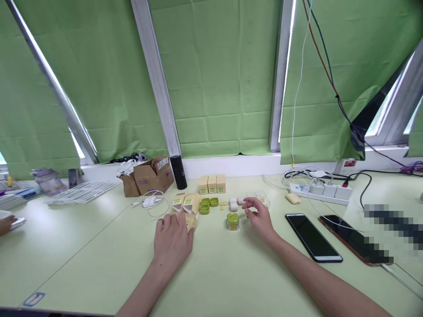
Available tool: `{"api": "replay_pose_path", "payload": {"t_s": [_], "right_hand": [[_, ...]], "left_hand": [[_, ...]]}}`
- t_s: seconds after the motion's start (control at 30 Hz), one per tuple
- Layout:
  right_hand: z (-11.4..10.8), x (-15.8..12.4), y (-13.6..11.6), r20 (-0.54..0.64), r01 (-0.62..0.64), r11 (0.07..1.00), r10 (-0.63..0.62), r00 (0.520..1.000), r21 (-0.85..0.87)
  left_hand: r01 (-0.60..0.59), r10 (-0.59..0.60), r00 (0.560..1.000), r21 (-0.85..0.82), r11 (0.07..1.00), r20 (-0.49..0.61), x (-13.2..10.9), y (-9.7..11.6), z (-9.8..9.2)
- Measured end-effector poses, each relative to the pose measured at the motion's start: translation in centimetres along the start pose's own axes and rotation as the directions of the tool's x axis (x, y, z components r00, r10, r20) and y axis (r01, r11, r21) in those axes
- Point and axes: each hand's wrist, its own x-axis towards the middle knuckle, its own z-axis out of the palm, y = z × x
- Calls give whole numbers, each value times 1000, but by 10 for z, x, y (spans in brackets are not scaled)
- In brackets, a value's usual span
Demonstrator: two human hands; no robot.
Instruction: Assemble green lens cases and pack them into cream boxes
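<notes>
My left hand (173, 233) is closed over a small cream-yellow box (191, 221), with its fingertips partly hidden behind it. Bent but apart, the fingers of my right hand (259, 216) hover beside a white roll (241, 201), and I see nothing held in them. Between the hands stands a small clear jar with a green lid (233, 221). Several loose green lids (205, 208) lie farther back, beside tiny yellow pieces (221, 205). Clear jars (262, 199) are partly hidden behind my right hand. Two open-topped yellow boxes (191, 203) stand beyond my left hand.
Three closed yellow boxes (212, 184) stand in a row at the back. A cardboard carton (153, 176) and a black cylinder (178, 172) are behind left. Phones (313, 237), cables and a power strip (320, 193) occupy the right. Another person's hand (7, 224) shows far left.
</notes>
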Motion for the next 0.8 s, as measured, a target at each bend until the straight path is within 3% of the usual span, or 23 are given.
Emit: {"api": "replay_pose_path", "payload": {"t_s": [0.17, 0.3, 0.43, 0.6, 0.7, 0.8], "right_hand": [[0, -1, -1, 8, 19, 1000, -19, 1000, -22], [-1, -2, -3, 33, 83, 995, -81, 996, -60], [1, -3, -9, 41, 133, 985, -129, 991, -108], [3, -6, -16, 89, 107, 988, -98, 991, -113], [6, -6, -19, 121, 69, 997, -64, 991, -39], [11, -3, -18, 174, 33, 991, -55, 983, 128]], "left_hand": [[28, -33, 991, -41, 999, -133, 9, 0, -13], [-37, -14, 947, -151, 988, -320, 22, 8, -22], [-211, 72, 873, -240, 947, -482, 46, 26, -22], [-364, 104, 755, -281, 888, -647, 80, 58, -8], [-425, 103, 687, -283, 860, -719, 88, 77, 1], [-458, 103, 656, -286, 842, -747, 84, 93, 10]]}}
